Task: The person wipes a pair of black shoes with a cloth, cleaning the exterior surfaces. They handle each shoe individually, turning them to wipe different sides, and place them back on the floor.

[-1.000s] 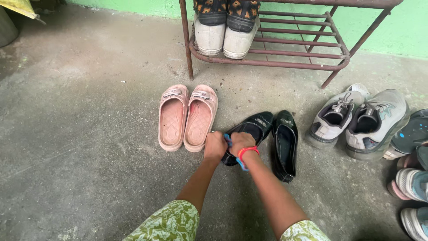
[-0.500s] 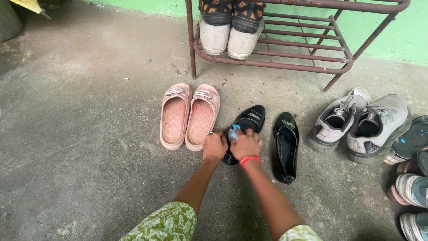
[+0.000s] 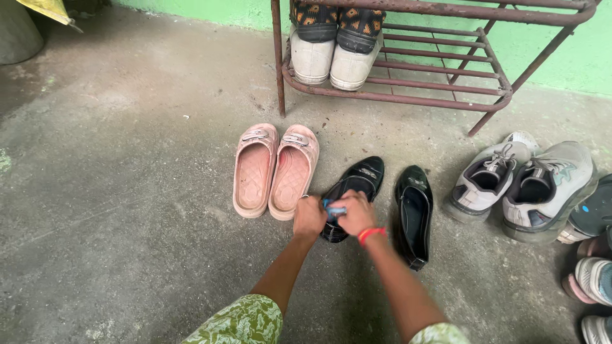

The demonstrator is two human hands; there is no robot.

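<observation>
Two hands meet over one shoe, so start with what lies round them: the rough concrete floor (image 3: 115, 191) carries a rusty metal shoe rack (image 3: 446, 95) at the far side, grey trainers (image 3: 523, 181) off to your right and pink slides (image 3: 274, 172) just beside your left hand. Between slides and trainers sits a pair of glossy black flats; the right flat (image 3: 413, 213) lies alone, and the left flat (image 3: 357, 185) is the one you are working on, angled toe-away with its heel under your hands. Judge it light and fairly flexible, with a thin sole and a slick, shiny upper that will slide under fingers, so the heel rim is the sensible place to steady it. Your left hand (image 3: 310, 218) is curled shut at that heel end, though whether it grips the rim is hidden. Your right hand (image 3: 356, 213), red band at the wrist, is closed round a small blue thing (image 3: 334, 209), too bunched to identify.
</observation>
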